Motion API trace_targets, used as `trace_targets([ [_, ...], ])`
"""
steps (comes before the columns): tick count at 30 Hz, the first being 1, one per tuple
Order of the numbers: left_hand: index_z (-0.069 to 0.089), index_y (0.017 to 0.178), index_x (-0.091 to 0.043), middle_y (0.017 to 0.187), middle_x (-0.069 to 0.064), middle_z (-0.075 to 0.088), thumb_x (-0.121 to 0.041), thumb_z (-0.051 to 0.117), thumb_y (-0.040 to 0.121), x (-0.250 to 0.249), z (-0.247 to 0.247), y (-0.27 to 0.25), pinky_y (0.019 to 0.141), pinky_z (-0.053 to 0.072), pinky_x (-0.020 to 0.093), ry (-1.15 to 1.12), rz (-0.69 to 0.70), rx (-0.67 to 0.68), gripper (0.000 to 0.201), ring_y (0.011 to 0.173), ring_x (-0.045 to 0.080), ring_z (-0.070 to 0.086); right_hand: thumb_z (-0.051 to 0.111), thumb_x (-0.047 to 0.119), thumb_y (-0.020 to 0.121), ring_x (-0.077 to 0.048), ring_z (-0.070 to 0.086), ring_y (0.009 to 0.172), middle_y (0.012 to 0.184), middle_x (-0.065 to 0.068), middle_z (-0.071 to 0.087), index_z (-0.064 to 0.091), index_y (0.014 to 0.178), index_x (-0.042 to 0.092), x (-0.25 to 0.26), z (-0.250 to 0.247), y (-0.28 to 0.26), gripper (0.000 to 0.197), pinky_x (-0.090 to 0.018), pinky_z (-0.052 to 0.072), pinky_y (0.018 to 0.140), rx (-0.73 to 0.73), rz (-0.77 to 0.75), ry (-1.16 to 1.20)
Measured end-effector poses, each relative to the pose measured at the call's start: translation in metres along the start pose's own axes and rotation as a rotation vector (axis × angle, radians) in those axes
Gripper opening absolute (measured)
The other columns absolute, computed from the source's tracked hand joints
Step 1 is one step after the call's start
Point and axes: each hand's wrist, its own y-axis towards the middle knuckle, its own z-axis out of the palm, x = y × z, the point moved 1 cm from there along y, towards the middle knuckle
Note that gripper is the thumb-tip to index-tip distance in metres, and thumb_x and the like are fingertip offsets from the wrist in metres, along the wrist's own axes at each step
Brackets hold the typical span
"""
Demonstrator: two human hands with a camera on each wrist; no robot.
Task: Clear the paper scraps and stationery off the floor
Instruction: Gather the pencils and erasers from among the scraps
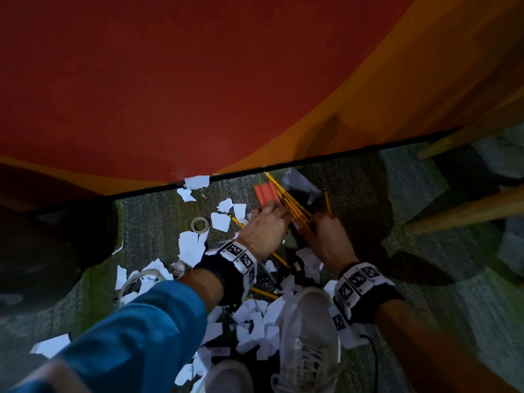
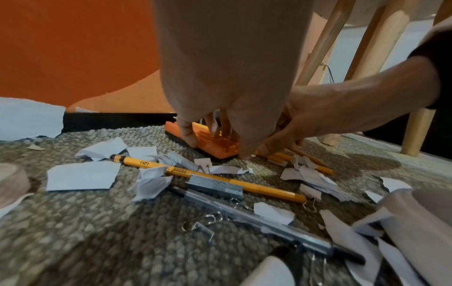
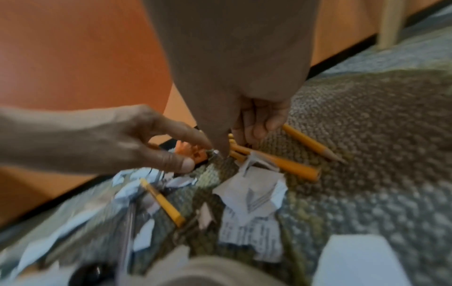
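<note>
Bundle of yellow wooden pencils (image 1: 289, 201): on the carpet by the wall, beside an orange block (image 1: 266, 195). Light, stiff, roll-prone; take mid-shaft. Right hand (image 1: 326, 239) grip curled round them; left hand (image 1: 263, 231) fingertips on block.

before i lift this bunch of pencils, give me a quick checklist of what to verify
1. Right hand grips the pencil bunch: ok, fingers curl round the lower ends.
2. All pencils gathered: not ok, a loose pencil still lies among the scraps, another beside the right hand.
3. Left hand free to help: not ok, its fingers rest on the orange block.
4. Pencils clear of scraps: not ok, a paper scrap lies over them.
5. Grip firmness: cannot tell, the palm hides it.
6. Drop-off container: cannot tell, none in view.
</note>
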Motion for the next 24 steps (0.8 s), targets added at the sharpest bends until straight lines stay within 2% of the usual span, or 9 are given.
trace_targets([
  [1,0.054,0.132,-0.019,0.141,-0.003,0.048,-0.022,0.049,0.098,-0.001,0.001,0.0,0.092,0.04,0.048,0.0,0.003,0.015,0.034,0.135,0.023,0.033,0.058,0.039,0.097,-0.033,0.059,0.058,0.063,-0.015,0.058,0.05,0.062,0.01,0.001,-0.001,-0.001,0.045,-0.031,0.031,0.051,0.004,-0.035,-0.014],
  [4,0.051,0.136,-0.023,0.143,-0.003,0.044,-0.024,0.049,0.097,-0.001,0.003,0.0,0.093,0.043,0.049,0.018,0.0,0.054,0.038,0.136,0.026,0.03,0.048,0.035,0.102,-0.036,0.058,0.064,0.07,-0.019,0.054,0.053,0.066,0.011,0.01,-0.002,-0.004,0.044,-0.032,0.029,0.056,0.058,-0.075,-0.042],
  [7,0.053,0.134,-0.026,0.141,-0.002,0.042,-0.025,0.048,0.098,-0.001,0.002,0.002,0.088,0.041,0.049,0.013,-0.025,0.068,0.037,0.134,0.029,0.029,0.052,0.029,0.1,-0.034,0.058,0.062,0.065,-0.016,0.055,0.055,0.065,0.006,0.008,-0.003,0.0,0.043,-0.032,0.032,0.055,0.082,-0.038,-0.007],
  [11,0.066,0.112,-0.018,0.12,-0.003,0.056,-0.024,0.048,0.1,-0.001,0.0,0.008,0.081,0.034,0.045,-0.064,-0.092,-0.004,0.022,0.118,0.026,0.037,0.059,0.016,0.091,-0.02,0.056,0.053,0.057,-0.005,0.056,0.061,0.062,0.005,-0.004,-0.017,0.007,0.031,-0.031,0.035,0.053,0.027,0.036,0.05],
  [14,0.066,0.1,-0.024,0.111,-0.004,0.059,-0.02,0.052,0.097,-0.003,-0.002,0.014,0.082,0.033,0.043,-0.067,-0.16,-0.094,0.015,0.111,0.025,0.039,0.056,0.018,0.094,-0.026,0.065,0.066,0.073,-0.011,0.066,0.066,0.076,0.003,-0.003,-0.024,0.013,0.025,-0.039,0.052,0.06,0.033,0.049,0.016],
  [17,0.067,0.103,-0.024,0.113,-0.004,0.06,-0.026,0.048,0.098,-0.004,-0.007,0.021,0.094,0.035,0.055,-0.078,-0.166,-0.098,0.019,0.119,0.028,0.04,0.056,0.02,0.094,-0.032,0.065,0.071,0.079,-0.016,0.065,0.065,0.077,0.005,-0.005,-0.02,0.027,0.024,-0.035,0.046,0.059,0.027,0.059,-0.049],
  [19,0.068,0.105,-0.02,0.115,-0.001,0.061,-0.031,0.049,0.098,-0.005,-0.008,0.026,0.097,0.034,0.056,-0.026,-0.185,-0.067,0.023,0.12,0.029,0.039,0.056,0.019,0.092,-0.032,0.065,0.073,0.08,-0.017,0.065,0.065,0.076,0.006,-0.008,-0.015,0.036,0.022,-0.03,0.038,0.059,0.022,0.092,-0.066],
  [21,0.068,0.108,-0.018,0.118,0.003,0.06,-0.04,0.055,0.094,-0.006,-0.007,0.03,0.1,0.033,0.061,0.014,-0.222,-0.032,0.03,0.125,0.034,0.035,0.056,0.019,0.092,-0.032,0.064,0.076,0.084,-0.018,0.064,0.061,0.073,0.009,-0.013,-0.012,0.039,0.023,-0.028,0.035,0.061,0.011,0.123,-0.051],
  [24,0.067,0.116,-0.02,0.135,0.007,0.051,-0.053,0.062,0.087,-0.013,-0.006,0.035,0.108,0.017,0.074,0.002,-0.245,0.046,0.045,0.136,0.038,0.024,0.056,0.023,0.094,-0.032,0.064,0.086,0.094,-0.017,0.064,0.061,0.081,0.004,-0.018,-0.009,0.037,0.024,-0.031,0.042,0.065,0.005,0.146,-0.079],
])
